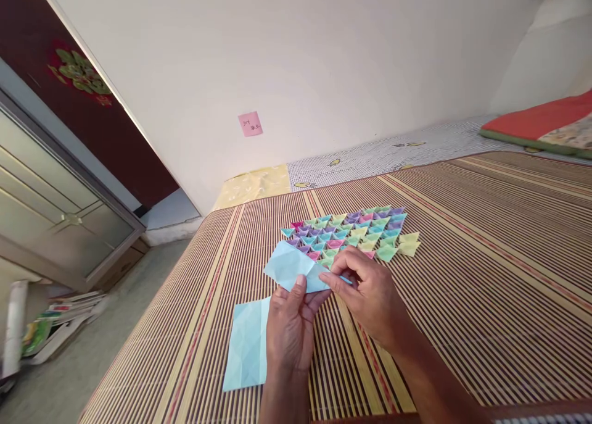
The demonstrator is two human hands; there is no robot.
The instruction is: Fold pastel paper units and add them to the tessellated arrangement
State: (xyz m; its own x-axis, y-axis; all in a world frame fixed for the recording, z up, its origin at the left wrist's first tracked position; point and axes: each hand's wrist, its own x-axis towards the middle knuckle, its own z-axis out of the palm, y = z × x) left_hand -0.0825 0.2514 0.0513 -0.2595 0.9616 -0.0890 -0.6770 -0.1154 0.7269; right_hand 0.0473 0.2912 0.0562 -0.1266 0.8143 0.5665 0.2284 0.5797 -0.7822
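Note:
My left hand and my right hand together pinch a light blue folded paper just above the striped bamboo mat. The left thumb presses its lower edge; the right fingers pinch its right corner. Just beyond the hands lies a flat patch of several small folded paper pieces in purple, teal, yellow, green and pink, fitted together in rows. A second light blue sheet with creases lies flat on the mat, left of my left wrist.
A white wall with a pink sticky note stands behind. Patterned bedding runs along the mat's far edge, a red cushion at far right. A cabinet and stacked booklets are on the floor at left.

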